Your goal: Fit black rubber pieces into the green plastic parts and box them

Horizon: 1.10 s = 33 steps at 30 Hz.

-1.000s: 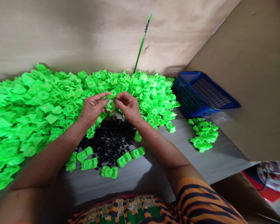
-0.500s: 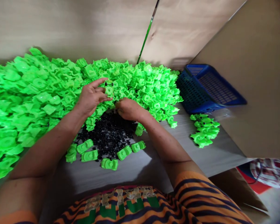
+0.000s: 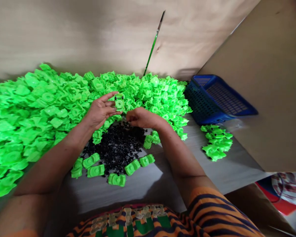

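Observation:
My left hand (image 3: 100, 112) grips a green plastic toy car body (image 3: 119, 104) by its edges, its hollow underside facing me. A black wheel axle spans the far end of that car body. My right hand (image 3: 143, 118) is closer to me and a little to the right, its fingers pinched together over the back of a pile of black axles with wheels (image 3: 118, 144). Whatever sits between those fingertips is hidden. Several loose green car bodies (image 3: 116, 179) lie around the pile's near side.
A big heap of green car bodies (image 3: 46, 108) runs along the wooden wall. On the right stands a blue plastic basket (image 3: 207, 98), with a small cluster of green cars (image 3: 217, 143) in front of it. A thin green stick (image 3: 153, 47) rises behind the heap.
The view has tilted up slightly, so everything sits lower. My right hand has drawn slightly to the right, away from the held car body. My left hand keeps its grip.

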{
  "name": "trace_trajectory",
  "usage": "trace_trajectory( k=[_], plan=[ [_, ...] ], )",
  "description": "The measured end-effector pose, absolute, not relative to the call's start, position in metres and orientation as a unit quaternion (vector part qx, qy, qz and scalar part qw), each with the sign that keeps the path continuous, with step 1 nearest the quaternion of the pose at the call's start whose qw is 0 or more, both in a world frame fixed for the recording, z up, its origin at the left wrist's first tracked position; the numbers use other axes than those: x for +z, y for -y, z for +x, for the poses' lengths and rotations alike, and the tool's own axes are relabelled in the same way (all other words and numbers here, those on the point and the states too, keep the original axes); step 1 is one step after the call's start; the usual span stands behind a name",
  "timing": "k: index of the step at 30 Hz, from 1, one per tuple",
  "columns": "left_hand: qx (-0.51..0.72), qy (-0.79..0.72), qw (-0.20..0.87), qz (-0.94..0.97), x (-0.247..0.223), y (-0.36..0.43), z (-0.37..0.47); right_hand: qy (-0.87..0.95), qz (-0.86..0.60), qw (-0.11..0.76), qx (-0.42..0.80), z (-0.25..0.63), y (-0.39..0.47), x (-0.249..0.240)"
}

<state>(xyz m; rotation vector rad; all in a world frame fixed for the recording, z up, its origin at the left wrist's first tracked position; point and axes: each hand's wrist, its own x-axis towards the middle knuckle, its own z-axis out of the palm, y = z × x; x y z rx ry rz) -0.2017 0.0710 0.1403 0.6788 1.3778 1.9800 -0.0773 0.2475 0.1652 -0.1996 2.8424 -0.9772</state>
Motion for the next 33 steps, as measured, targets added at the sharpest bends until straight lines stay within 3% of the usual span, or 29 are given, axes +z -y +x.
trace_trajectory(
  k=[4,7,13,17,20,27,33],
  plan=[
    [0.754,-0.517,0.322,0.246,0.146,-0.070,-0.199,-0.831,-0.100,0.024,-0.547,-0.074,-0.260,0.168],
    [0.751,-0.519,0.333,0.236,0.151,-0.070,-0.195,-0.768,-0.079,-0.035,-0.635,-0.077,-0.255,0.164],
    [0.748,-0.522,0.336,0.237,0.154,-0.071,-0.190,-0.770,-0.033,-0.163,-0.616,-0.091,-0.235,0.147],
    [0.740,-0.532,0.327,0.249,0.154,-0.070,-0.191,-0.814,-0.011,-0.192,-0.548,-0.089,-0.226,0.147],
    [0.736,-0.546,0.308,0.253,0.153,-0.070,-0.193,-0.856,-0.030,-0.181,-0.484,-0.082,-0.226,0.156],
    [0.742,-0.568,0.275,0.228,0.150,-0.072,-0.194,-0.923,-0.030,-0.046,-0.380,-0.077,-0.235,0.167],
    [0.746,-0.567,0.265,0.225,0.148,-0.073,-0.195,-0.898,-0.022,-0.013,-0.439,-0.081,-0.238,0.163]
  ],
)
